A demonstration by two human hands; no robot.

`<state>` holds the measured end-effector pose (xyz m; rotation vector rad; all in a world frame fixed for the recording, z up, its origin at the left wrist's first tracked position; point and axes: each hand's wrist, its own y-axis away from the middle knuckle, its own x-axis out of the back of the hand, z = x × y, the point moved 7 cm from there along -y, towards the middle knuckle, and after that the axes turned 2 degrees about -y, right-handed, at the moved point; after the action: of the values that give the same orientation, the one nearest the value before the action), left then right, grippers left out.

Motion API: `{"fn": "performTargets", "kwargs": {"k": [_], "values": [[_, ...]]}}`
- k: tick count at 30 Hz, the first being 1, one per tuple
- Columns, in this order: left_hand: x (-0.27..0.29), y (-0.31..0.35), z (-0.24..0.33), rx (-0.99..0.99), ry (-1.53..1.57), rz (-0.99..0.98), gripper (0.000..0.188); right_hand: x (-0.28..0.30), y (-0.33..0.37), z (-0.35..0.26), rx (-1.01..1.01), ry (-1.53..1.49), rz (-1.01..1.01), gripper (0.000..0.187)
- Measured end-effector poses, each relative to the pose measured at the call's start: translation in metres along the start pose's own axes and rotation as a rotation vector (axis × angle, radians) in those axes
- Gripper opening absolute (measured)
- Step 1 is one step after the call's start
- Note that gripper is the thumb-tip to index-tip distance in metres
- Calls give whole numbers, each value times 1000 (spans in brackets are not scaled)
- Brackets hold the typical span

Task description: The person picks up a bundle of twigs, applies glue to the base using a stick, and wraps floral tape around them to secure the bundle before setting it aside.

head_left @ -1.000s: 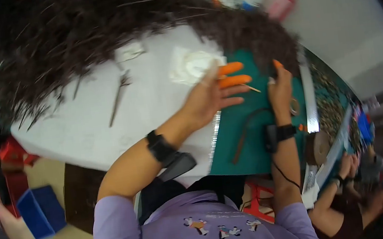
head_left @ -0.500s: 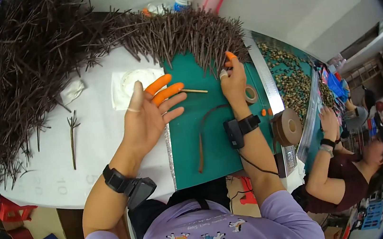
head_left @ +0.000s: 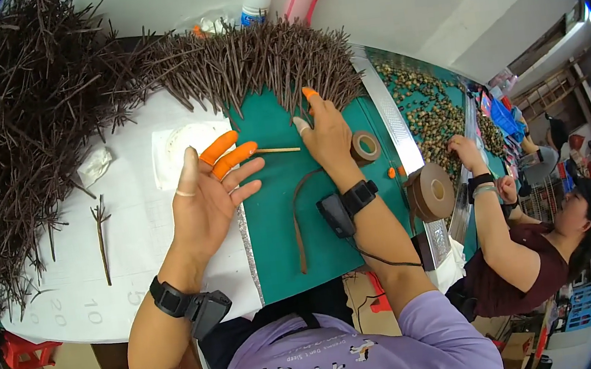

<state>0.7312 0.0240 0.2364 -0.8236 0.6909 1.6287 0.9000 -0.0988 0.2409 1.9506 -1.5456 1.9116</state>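
Note:
My left hand (head_left: 212, 198) is palm up with its fingers spread, holding nothing I can see. Two of its fingers wear orange covers and its thumb a pale one. By its fingertips a thin tan stick (head_left: 280, 150) shows over the green mat (head_left: 275, 257); whether they touch I cannot tell. My right hand (head_left: 328, 136) reaches to the lower ends of a row of brown twigs (head_left: 258, 63), its thumb and orange-covered index finger apart. The index tip is at the twig ends; contact is unclear. A brown strip (head_left: 299, 232) curves over the mat between my hands.
One forked twig (head_left: 102, 241) lies on the white sheet (head_left: 148, 247), near a big twig heap (head_left: 30, 128). Brown tape rolls (head_left: 365, 147) stand right of my right hand. Past a metal strip (head_left: 395, 124) are small brown pieces (head_left: 422, 102), where a co-worker's hand (head_left: 467, 152) works.
The whole view has shifted. My right hand has moved a little left along the twig ends. My left hand keeps its open pose. The co-worker's hand has moved onto the small pieces.

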Motion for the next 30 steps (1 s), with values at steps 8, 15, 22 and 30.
{"fn": "performTargets", "kwargs": {"k": [8,15,22,30], "values": [[2,-1,-1,-29,-11,-2,58,5,1,17,-146,24,20,52],[1,-1,4,-47,-38,11,58,44,-5,22,-206,8,262,56],[1,-1,5,-52,-49,4,57,80,-8,16,-99,-51,454,54],[8,3,4,-80,-341,95,49,61,1,-15,-357,-1030,442,52]]}}
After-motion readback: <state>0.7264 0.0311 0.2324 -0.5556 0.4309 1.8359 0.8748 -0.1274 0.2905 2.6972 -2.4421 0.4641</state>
